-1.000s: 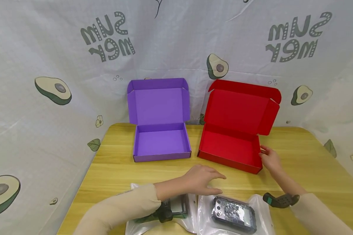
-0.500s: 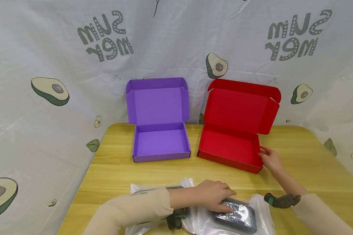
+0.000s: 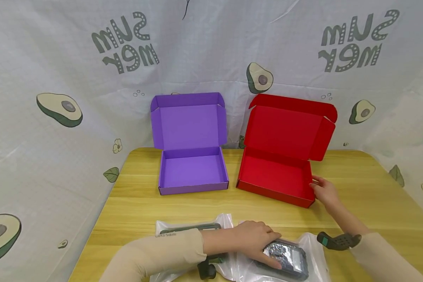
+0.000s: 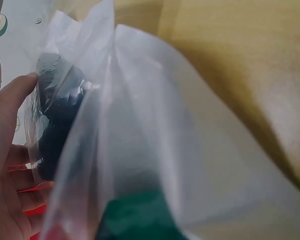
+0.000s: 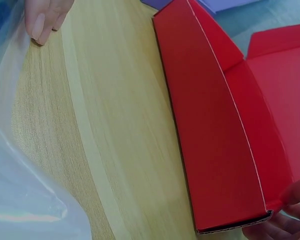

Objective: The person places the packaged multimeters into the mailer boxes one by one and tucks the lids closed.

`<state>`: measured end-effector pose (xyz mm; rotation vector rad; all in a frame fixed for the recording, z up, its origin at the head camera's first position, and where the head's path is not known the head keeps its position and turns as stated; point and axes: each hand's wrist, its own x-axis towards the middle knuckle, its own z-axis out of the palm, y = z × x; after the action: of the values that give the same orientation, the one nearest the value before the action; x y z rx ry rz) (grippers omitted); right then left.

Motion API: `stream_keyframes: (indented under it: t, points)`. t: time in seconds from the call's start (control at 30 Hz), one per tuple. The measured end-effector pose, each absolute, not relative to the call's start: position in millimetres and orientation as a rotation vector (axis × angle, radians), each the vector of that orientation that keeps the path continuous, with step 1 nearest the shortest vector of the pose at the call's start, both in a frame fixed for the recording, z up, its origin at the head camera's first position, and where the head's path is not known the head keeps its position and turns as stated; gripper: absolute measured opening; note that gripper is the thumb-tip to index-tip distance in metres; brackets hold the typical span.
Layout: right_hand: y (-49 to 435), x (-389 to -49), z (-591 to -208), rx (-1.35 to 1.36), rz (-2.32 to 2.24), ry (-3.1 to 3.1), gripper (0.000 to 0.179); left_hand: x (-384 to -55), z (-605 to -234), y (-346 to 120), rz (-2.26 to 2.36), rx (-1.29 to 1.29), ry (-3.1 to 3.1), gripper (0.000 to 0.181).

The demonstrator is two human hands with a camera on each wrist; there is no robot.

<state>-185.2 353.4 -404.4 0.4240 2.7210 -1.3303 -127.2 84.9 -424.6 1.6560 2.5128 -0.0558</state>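
My left hand (image 3: 254, 241) grips a black rugged handheld device (image 3: 293, 259) sealed in a clear plastic bag (image 3: 316, 254), near the table's front edge. In the left wrist view the thumb (image 4: 21, 89) lies on one side of it and the fingers (image 4: 22, 185) on the other. My right hand (image 3: 324, 193) pinches the right side wall of the red cardboard box (image 3: 273, 194), thumb inside and fingers outside. The lid of that box stands up at the back. The forearm partly hides a second plastic bag (image 3: 224, 220) with a dark green item (image 3: 211, 226) inside.
A purple cardboard box (image 3: 194, 189), its lid raised, stands left of the red one. Both boxes hold nothing. Behind the wooden table (image 3: 134, 211) hangs a pale printed cloth (image 3: 194, 47). Each wrist wears a dark strap (image 3: 335, 241).
My left hand has come down and to the right from above the table onto the bagged device, and its fingers have closed around it. My right hand has stayed on the red box.
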Motion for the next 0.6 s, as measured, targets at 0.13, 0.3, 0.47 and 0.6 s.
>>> stream_keyframes:
  t: [0.13, 0.3, 0.47, 0.6]
  points:
    - [355.0, -184.6, -405.0, 0.416, -1.339, 2.721, 0.052, -125.7, -422.9, 85.8, -0.089, 1.657, 2.487, 0.088]
    - [356.1, -183.4, -406.4, 0.405, -1.415, 2.683, 0.053, -122.6, -422.5, 86.4, -0.186, 1.704, 2.478, 0.099]
    - [357.9, -182.8, -407.0, 0.420, -1.473, 2.620, 0.056, -120.8, -423.3, 86.8, -0.258, 1.709, 2.484, 0.106]
    - [360.8, -183.6, -407.2, 0.415, -1.493, 2.578, 0.058, -120.1, -422.9, 87.4, -0.260, 1.696, 2.480, 0.106]
